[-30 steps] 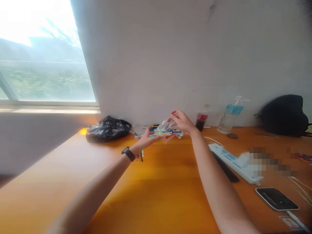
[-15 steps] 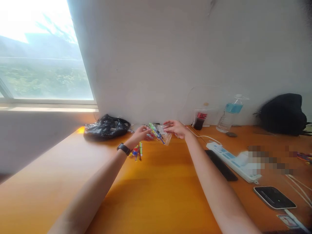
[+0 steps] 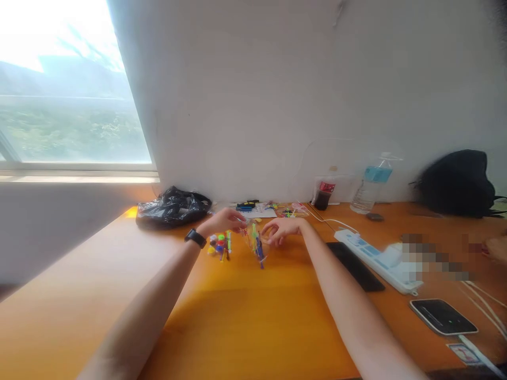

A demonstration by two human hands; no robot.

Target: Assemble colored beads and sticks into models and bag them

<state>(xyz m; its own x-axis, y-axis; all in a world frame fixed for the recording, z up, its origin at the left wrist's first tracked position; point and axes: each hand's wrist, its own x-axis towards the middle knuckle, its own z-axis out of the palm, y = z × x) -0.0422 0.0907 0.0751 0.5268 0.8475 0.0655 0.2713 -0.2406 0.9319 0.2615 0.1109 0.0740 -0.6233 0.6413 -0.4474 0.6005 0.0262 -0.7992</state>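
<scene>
Between my hands hangs a small clear plastic bag [image 3: 257, 244] with long thin yellow-green and dark blue plastic pieces, low over the tabletop. My left hand [image 3: 228, 221], with a black watch on its wrist, pinches the bag's upper left part. On the other side my right hand [image 3: 282, 231] has its curled fingers closed at the bag's right edge. Left of the bag, a small cluster of coloured plastic parts [image 3: 220, 246] in red, green, yellow, white and blue lies on the wooden table [image 3: 253, 327].
Behind are a printed sheet [image 3: 259, 211], bagged pieces [image 3: 292, 212] and a black plastic bag [image 3: 174, 207]. To the right stand a power strip [image 3: 376, 259], black slab [image 3: 354, 266], water bottle [image 3: 370, 190] and black backpack [image 3: 455, 184]. Another person's hand [image 3: 497, 248] shows at the right edge.
Both hands have come down and nearer with the clear bag, uncovering the sheet and pieces behind. More of the coloured cluster shows. Another person's hand has appeared at the right.
</scene>
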